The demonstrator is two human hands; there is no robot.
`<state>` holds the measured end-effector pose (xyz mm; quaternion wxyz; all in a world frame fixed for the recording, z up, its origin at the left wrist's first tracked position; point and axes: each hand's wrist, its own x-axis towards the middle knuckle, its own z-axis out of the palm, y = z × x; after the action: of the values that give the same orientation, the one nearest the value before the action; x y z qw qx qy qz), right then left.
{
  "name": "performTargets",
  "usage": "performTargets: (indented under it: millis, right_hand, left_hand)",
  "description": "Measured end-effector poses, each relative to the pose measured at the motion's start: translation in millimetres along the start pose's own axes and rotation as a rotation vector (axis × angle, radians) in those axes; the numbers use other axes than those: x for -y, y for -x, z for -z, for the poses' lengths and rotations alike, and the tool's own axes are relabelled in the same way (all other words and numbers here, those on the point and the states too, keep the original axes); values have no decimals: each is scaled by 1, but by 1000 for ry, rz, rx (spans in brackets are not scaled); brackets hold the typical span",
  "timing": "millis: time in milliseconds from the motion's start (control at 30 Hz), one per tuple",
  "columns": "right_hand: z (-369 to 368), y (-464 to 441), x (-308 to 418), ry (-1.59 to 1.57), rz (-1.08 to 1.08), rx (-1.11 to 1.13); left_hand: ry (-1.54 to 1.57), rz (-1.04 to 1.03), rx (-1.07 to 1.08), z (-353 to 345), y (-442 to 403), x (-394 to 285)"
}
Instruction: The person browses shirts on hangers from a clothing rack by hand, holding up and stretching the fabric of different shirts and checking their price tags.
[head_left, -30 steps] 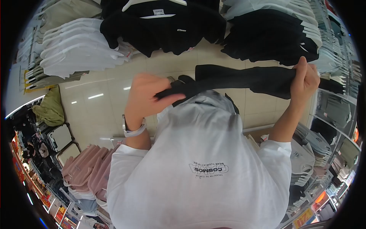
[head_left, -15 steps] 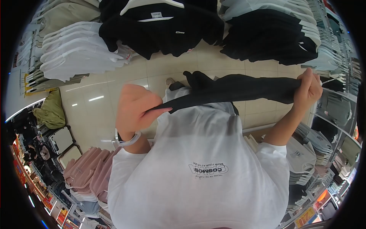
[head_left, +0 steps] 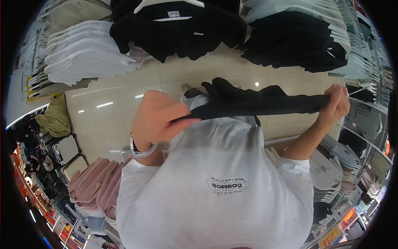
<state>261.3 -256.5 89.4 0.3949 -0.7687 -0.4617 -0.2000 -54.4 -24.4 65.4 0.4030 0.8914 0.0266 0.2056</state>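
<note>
Stretching crosswise, the black cloth (head_left: 257,104) runs from the pinching left hand (head_left: 159,116) to the right hand (head_left: 336,103) (closed round it).

The white shirt (head_left: 215,157) is bearing an inverted print (head_left: 227,184) reading "COSMOS" and "WEAR YOUR ATTITUDE". On the hanging black shirt (head_left: 178,35), a neck label (head_left: 173,14) is showing illegibly small marks.

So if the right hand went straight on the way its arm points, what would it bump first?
Probably the pale hanging clothes just beyond the right hand. They line up in the picture, but I can't tell how far off they are.
</note>
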Motion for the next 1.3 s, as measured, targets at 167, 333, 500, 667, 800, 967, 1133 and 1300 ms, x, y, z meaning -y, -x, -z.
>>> performTargets:
  millis: [167, 333, 500, 667, 800, 967, 1133, 1300]
  right_hand:
    - [5, 1, -9, -92, 7, -2]
    - [11, 3, -15, -28, -44, -14]
    - [6, 5, -7, -52, -89, -46]
    - [-8, 6, -2, -48, -188, -102]
    - [0, 7, -13, -11, -362, -148]
    - [4, 9, -21, 63, -331, -173]
    - [-3, 8, -5, 34, -378, -186]
    - [9, 5, -20, 112, -344, -183]
  left_hand:
    - [33, 120, 182, -17, -3, -2]
    - [85, 204, 228, -27, 1, 8]
    - [786, 624, -827, -53, -19, 6]
    - [173, 462, -761, -73, -30, 18]
    - [-48, 492, -901, -68, -31, 19]
    - [-76, 384, -983, -59, -26, 22]
    - [-83, 319, -1014, -68, -38, 16]
    - [-307, 412, -954, -51, -23, 7]
